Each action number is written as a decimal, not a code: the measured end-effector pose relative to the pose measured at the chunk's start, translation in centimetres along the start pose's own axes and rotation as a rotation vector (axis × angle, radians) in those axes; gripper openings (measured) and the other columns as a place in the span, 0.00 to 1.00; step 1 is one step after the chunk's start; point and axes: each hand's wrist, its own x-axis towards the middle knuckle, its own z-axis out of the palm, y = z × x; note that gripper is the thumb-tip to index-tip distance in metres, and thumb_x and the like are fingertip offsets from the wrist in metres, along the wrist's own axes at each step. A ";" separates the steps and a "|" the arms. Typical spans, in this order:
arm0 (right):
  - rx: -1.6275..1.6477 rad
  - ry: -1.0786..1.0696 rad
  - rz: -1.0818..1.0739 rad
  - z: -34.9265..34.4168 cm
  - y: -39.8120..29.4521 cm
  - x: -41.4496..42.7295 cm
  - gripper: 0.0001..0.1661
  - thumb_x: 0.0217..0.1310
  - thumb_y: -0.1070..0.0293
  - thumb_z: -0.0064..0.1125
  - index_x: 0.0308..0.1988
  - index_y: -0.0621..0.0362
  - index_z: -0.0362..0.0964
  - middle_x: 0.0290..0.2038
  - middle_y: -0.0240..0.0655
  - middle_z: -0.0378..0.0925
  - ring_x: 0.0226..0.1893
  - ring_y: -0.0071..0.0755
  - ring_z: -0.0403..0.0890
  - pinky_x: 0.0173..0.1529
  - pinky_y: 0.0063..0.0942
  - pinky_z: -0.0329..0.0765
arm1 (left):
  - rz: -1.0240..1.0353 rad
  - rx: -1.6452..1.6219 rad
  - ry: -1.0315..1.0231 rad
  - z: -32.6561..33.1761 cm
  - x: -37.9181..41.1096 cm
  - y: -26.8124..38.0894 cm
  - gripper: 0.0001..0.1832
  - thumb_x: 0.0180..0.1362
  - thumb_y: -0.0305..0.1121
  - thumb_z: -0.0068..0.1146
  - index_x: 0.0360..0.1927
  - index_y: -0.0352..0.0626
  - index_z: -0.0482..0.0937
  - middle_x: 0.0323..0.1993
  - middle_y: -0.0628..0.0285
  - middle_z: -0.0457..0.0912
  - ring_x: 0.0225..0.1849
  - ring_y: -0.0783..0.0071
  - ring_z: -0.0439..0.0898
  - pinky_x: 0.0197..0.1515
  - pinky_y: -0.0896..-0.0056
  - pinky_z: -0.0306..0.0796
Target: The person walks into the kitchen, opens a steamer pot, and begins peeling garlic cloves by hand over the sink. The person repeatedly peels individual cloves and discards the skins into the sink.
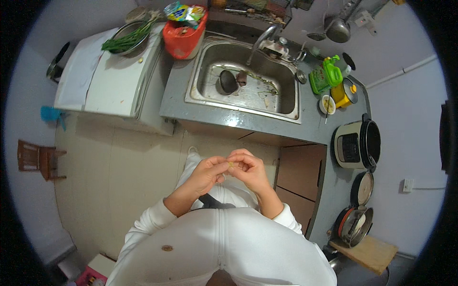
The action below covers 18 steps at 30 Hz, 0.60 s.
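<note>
In front of my white jacket my left hand [209,175] and my right hand [250,169] meet at the fingertips. Pinched between them is a small yellowish piece [230,164], perhaps a garlic clove, mostly covered by the fingers. Beyond my hands, the steel sink [243,110] is set into the grey counter [179,94]. A dark round bowl or ladle head [228,82] lies in its basin beside a brown scrap [242,78] and thin green stalks [264,81]. The tap [263,37] arches over the basin.
At left stands a white appliance [111,85] bearing a bowl of long green vegetables [127,39] and a small pale piece [140,60]. A red-bagged bin [182,41] adjoins the sink. Rightward are a green bottle [323,77], small cup [327,104], electric cooker [352,144] and wooden board [372,252].
</note>
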 end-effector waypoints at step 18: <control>0.161 0.373 -0.067 2.9 -1.4 11.7 0.13 0.45 0.82 0.58 0.36 0.66 0.71 0.43 0.36 0.66 0.38 0.22 0.72 0.40 0.16 0.71 | -0.060 0.271 -0.234 -3.2 8.5 13.9 0.08 0.55 0.27 0.50 0.39 0.38 0.72 0.31 0.67 0.73 0.26 0.85 0.67 0.26 0.86 0.61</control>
